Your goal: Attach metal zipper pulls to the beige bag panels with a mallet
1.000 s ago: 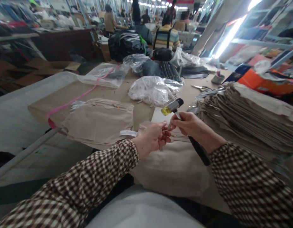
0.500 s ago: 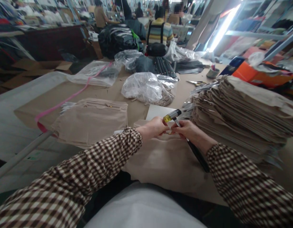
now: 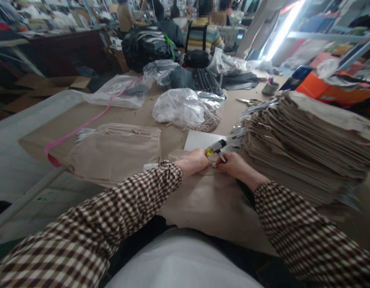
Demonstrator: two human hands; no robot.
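1. From where I stand, the person's right hand (image 3: 234, 166) grasps a hammer (image 3: 215, 147), its head raised over the fingers, yellow tip to the left, with the dark handle slanting back toward the near right.
2. The left hand (image 3: 194, 160) is just beside it, fingers drawn in close to the yellow tip; I cannot tell what, if anything, they pinch, as the fingertips are partly hidden.
3. A small light piece (image 3: 213, 165) shows between the two hands, too small to make out.
4. Under both hands, at the near edge of the brown table (image 3: 169, 144), lies a beige cloth panel (image 3: 200, 196).
5. A white board (image 3: 203, 139) lies just beyond the hands.
6. To the left is a zippered panel (image 3: 121, 150), with a pink ribbon (image 3: 79, 128) running past its far left side.
7. To the right rises a tall stack of beige cloth (image 3: 317, 152).
8. Farther off I see a clear plastic bag (image 3: 181, 108), scissors (image 3: 248, 101) and a small cup (image 3: 269, 88).
9. At the far end, a person in a striped top (image 3: 203, 36) sits beyond the table.
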